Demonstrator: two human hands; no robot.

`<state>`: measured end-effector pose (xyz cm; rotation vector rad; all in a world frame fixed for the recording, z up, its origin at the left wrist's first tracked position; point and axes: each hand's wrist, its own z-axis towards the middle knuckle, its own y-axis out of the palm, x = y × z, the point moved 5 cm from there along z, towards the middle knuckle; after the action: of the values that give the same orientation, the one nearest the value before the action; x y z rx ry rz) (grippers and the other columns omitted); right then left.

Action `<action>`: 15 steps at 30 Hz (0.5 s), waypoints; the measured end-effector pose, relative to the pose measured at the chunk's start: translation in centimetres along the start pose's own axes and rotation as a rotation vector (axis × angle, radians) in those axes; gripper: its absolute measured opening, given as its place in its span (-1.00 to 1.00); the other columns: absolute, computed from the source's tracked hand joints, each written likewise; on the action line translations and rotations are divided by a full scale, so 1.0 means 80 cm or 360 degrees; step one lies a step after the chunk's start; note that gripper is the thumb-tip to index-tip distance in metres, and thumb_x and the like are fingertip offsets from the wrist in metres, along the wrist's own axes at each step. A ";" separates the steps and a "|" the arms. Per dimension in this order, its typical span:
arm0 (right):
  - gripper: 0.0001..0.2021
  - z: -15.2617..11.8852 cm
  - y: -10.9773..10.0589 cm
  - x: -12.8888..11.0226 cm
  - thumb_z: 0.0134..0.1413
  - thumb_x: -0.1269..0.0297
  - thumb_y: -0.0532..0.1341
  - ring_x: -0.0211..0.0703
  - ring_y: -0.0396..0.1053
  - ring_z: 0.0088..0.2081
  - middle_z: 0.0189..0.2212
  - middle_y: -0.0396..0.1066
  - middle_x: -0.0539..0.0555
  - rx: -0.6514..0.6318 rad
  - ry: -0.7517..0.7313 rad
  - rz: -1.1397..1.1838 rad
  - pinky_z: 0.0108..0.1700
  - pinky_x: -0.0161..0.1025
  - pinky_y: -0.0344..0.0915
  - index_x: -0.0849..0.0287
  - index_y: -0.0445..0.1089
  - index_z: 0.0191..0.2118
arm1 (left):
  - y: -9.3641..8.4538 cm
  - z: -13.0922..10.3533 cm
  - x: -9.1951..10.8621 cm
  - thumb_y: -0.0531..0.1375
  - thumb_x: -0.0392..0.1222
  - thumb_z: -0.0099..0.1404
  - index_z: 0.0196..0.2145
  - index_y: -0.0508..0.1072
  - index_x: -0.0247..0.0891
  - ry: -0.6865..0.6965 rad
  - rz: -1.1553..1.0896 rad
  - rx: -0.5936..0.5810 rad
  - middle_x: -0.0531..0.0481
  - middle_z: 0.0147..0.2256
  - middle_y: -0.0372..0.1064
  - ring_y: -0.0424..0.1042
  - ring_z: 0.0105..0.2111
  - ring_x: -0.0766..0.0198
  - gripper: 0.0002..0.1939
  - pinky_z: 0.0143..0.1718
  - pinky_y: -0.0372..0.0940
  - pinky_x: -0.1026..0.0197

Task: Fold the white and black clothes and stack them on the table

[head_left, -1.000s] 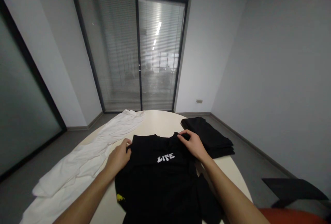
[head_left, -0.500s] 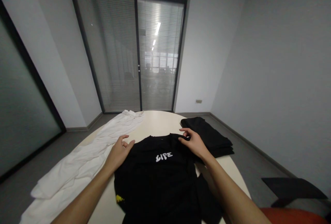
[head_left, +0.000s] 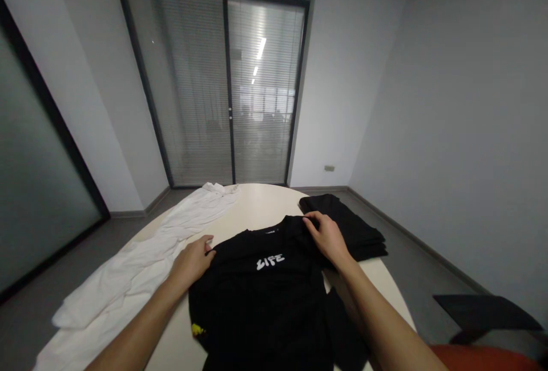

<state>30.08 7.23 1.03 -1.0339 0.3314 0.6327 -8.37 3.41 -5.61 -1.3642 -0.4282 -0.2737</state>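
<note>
A black shirt [head_left: 261,302] with white lettering on its chest and a yellow mark at its left edge lies spread on the table, its collar facing away from me. My left hand [head_left: 193,261] is at the shirt's left shoulder, thumb and fingers closed on the cloth edge. At the right shoulder, beside the collar, my right hand [head_left: 329,237] pinches the fabric between thumb and fingers. A small label shows inside the collar. The shirt's lower end runs out of view.
White cloth [head_left: 124,285] lies bunched along the left side of the round cream table [head_left: 261,202]. Folded black garments [head_left: 355,228] are stacked at the right edge. A chair with an orange seat [head_left: 479,357] stands at lower right. Behind are glass doors with blinds [head_left: 192,103].
My right hand has closed on the right shoulder, and the collar there sits slightly farther away. The left hand has shifted a little left and nearer, closing on the left shoulder. The collar label now shows.
</note>
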 end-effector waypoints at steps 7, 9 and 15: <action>-0.63 -0.001 -0.022 -0.009 0.30 0.01 0.08 -0.02 0.39 -0.13 -0.21 0.48 0.14 0.0261 -0.0112 -0.0216 -0.05 -0.16 0.29 0.14 0.53 -0.18 | -0.045 0.006 0.005 0.00 -0.24 0.24 -0.07 0.45 -0.24 0.0154 -0.0513 0.0633 -0.11 -0.11 0.48 0.50 -0.19 0.15 -0.64 -0.06 0.35 0.14; -0.62 -0.002 -0.027 -0.010 0.31 0.00 0.07 -0.02 0.39 -0.15 -0.25 0.46 0.13 0.0242 -0.0074 -0.0357 -0.11 -0.18 0.28 0.13 0.55 -0.20 | -0.055 0.006 0.004 -0.01 -0.27 0.19 -0.13 0.45 -0.22 0.0151 -0.0576 0.0732 -0.09 -0.14 0.49 0.49 -0.17 0.13 -0.65 -0.04 0.35 0.12; -0.66 -0.005 -0.031 -0.015 0.35 0.03 0.05 -0.08 0.45 -0.20 -0.23 0.50 0.06 0.0001 0.0059 -0.0624 -0.27 -0.26 0.23 0.05 0.52 -0.16 | -0.040 0.009 0.004 0.00 -0.28 0.10 -0.37 0.49 -0.16 0.0174 -0.0490 0.0462 -0.02 -0.21 0.55 0.50 -0.13 0.11 -0.73 -0.05 0.35 0.13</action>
<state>30.68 5.59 3.20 -1.0742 0.1537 0.2605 -9.56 3.55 -2.50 -0.9923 -0.5634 -0.5166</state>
